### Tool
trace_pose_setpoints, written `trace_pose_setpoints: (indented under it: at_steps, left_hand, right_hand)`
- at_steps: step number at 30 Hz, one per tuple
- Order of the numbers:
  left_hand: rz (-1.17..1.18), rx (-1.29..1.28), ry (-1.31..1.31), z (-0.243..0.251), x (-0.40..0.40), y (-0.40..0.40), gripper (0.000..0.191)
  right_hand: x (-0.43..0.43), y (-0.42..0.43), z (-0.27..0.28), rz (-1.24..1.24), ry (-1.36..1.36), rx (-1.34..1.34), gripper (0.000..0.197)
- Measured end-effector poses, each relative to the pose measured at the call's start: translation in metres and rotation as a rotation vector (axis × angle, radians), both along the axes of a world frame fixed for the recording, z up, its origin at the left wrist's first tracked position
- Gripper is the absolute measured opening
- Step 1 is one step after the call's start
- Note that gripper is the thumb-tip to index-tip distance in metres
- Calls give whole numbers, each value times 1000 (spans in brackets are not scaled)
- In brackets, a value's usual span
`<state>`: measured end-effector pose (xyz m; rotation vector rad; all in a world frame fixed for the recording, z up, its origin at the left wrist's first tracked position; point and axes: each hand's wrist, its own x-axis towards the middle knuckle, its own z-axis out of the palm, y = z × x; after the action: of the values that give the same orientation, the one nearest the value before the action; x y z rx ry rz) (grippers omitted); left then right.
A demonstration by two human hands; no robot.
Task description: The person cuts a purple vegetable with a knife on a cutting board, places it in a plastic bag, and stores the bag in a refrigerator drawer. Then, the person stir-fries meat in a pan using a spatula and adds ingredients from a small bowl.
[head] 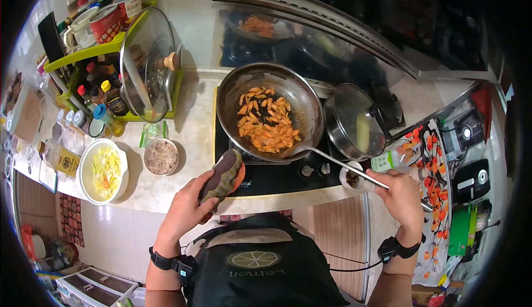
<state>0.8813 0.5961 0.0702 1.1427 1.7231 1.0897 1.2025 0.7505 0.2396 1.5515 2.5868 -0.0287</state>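
Observation:
My left hand [192, 203] holds a folded, padded cloth [222, 178] in grey, plaid and orange at the stove's front left edge. A metal wok [305, 112] on the gas stove holds orange-brown food pieces [268, 120], perhaps shrimp. My right hand [397, 195] grips the long metal handle of a ladle or spatula [345, 166]; its head rests at the wok's lower right rim, partly hidden. Right of the wok stands a lidded steel pot [347, 141], a pale green thing showing through its glass lid.
On the counter's left stand a white bowl of chopped yellow-green food [84, 170], a bowl of pale minced food [161, 157] and a green rack [178, 95] with bottles and a glass lid [149, 66]. A small bowl [344, 179] sits right of the stove knobs, near a clear bottle [384, 161].

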Motion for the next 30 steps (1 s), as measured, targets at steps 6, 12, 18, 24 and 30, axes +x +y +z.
trace_pose_setpoints:
  at_steps: [6,12,18,24,30]
  left_hand:
    - [-28,67,79,5,-1,2,49]
    - [-33,-10,2,11,-1,6,52]
    - [-1,63,55,-7,-1,-1,51]
    - [1,18,-26,-6,0,-2,51]
    - [6,-4,-36,10,1,2,50]
  right_hand:
    - [-50,38,-67,138,210,57,37]
    - [-95,77,-114,171,377,135,36]
    - [-48,63,-57,149,81,142,39]
    - [-11,43,5,66,-181,136,40]
    - [-49,83,-70,45,105,96,37]
